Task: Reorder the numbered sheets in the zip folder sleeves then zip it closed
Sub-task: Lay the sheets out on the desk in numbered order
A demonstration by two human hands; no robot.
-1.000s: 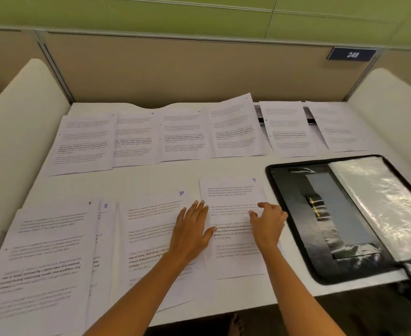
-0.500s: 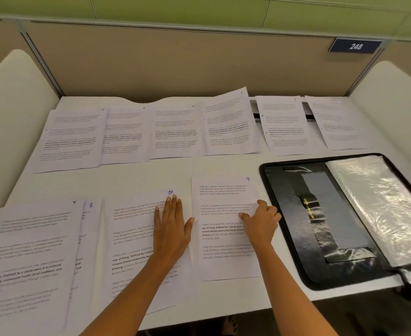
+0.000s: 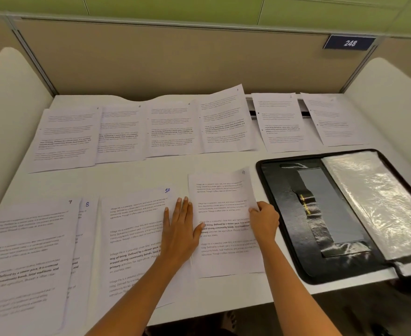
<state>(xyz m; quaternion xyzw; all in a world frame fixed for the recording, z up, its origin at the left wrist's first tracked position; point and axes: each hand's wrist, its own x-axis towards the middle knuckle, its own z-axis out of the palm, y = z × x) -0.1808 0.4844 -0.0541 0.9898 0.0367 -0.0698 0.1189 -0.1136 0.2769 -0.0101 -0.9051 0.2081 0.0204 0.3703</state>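
Left hand flattened onto sheet 10.
Its fingers, spread a second ago, now lie straight and together (thumb reaching sheet 9); the right hand seems to pinch sheet 9's right edge, just beside the open zip folder on the bench.

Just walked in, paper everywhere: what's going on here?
A person is sorting numbered sheets on a white desk. The left hand lies flat on sheet 10, while the right hand pinches the right edge of sheet 9. Further left, sheet 7 overlaps sheet 8, and another row of sheets lies along the back. The black zip folder lies open at the right, clear sleeves showing.
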